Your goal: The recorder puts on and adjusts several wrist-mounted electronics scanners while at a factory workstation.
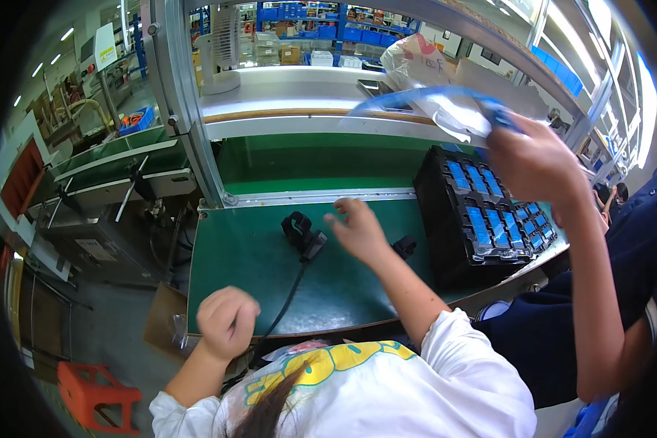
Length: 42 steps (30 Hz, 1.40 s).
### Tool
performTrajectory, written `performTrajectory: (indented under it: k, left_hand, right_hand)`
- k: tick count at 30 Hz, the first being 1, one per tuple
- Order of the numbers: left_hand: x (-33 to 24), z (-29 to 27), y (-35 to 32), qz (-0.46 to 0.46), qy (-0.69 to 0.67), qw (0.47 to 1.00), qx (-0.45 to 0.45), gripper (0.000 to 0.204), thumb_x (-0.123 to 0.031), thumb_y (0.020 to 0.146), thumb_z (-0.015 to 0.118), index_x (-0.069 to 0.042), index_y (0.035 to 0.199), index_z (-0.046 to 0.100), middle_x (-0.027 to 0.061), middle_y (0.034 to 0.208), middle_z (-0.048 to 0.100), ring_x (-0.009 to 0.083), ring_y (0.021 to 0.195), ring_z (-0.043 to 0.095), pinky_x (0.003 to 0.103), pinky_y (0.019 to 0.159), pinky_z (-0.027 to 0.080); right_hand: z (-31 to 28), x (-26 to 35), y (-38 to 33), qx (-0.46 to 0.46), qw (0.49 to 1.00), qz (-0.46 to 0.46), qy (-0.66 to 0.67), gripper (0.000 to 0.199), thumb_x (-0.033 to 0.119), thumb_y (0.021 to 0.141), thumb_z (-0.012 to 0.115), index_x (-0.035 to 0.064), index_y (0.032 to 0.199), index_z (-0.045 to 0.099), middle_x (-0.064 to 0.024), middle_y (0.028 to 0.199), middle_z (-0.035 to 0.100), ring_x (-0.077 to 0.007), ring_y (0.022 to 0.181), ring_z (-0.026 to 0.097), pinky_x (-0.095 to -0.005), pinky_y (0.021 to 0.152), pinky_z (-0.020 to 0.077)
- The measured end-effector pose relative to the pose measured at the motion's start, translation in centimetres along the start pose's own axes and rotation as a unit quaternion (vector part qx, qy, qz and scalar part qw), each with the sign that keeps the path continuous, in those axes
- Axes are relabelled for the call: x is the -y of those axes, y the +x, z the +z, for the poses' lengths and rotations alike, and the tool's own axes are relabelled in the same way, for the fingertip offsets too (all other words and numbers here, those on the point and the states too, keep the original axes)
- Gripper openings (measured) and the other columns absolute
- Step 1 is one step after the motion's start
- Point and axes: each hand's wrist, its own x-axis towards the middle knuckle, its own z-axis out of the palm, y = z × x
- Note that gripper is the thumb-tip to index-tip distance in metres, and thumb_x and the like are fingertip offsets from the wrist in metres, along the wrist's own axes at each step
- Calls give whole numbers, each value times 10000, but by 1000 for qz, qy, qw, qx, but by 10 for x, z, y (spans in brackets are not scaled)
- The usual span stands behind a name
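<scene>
My left hand (228,321) is curled into a loose fist above the near left edge of the green work surface (358,292), and nothing shows in it. Farther forward, my right hand (358,230) has its fingers apart and holds nothing. Just left of its fingertips lies a black strapped device (303,235). From that device a black cable (288,296) runs toward the near edge, passing right of my left hand. Beyond my right wrist, a second small black strap-like item (404,247) rests on the surface, partly hidden by my forearm.
A co-worker's hand (533,157) on the right lifts a blurred blue strip (431,93) above black trays (452,233) holding blue pieces. Behind stand a metal post (182,102) and a white shelf (292,91) with a crumpled plastic bag (416,62). An orange stool (98,398) is at lower left.
</scene>
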Motion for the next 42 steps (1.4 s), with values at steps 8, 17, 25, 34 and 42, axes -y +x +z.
performTrajectory:
  k: [8, 17, 25, 34, 42]
  left_hand:
    - [67, 67, 10, -153, -65, 986, 12, 134, 3, 830, 481, 43, 930, 559, 135, 877, 568, 201, 734, 585, 282, 658, 480]
    - [47, 52, 59, 84, 49, 974, 205, 245, 75, 667, 492, 29, 900, 550, 167, 921, 539, 329, 856, 537, 373, 789, 445]
    - [35, 25, 77, 70, 42, 908, 412, 238, 6, 676, 520, -4, 907, 580, 136, 862, 580, 301, 823, 552, 379, 769, 441]
    - [-55, -17, 54, -170, -262, 820, 479, 122, -33, 773, 495, 13, 809, 602, 98, 754, 622, 191, 663, 603, 296, 630, 473]
    - [-9, 66, -30, -322, -165, 882, 301, 129, -47, 838, 477, 19, 902, 566, 82, 827, 594, 157, 793, 572, 259, 731, 448]
  right_hand:
    - [79, 18, -24, -16, 990, -35, -139, 863, 390, 576, 722, -47, 1223, 355, -221, 1051, 487, -349, 999, 463, -414, 802, 444]
    - [25, 30, -44, 162, 978, 18, 132, 456, 295, 630, 657, -46, 913, 549, -117, 729, 584, -195, 678, 557, -290, 641, 451]
    - [-1, 28, -58, 335, 790, 212, 468, 441, 477, 811, 455, 58, 925, 534, -136, 718, 606, -155, 542, 568, -234, 414, 416]
    - [2, 27, -49, 261, 702, 264, 608, 582, 611, 761, 466, 59, 938, 523, -145, 697, 584, -170, 489, 546, -274, 408, 448]
    - [-7, 49, -52, 55, 983, 52, 169, 727, 499, 659, 633, -37, 1123, 472, -169, 723, 604, -216, 658, 596, -274, 578, 452]
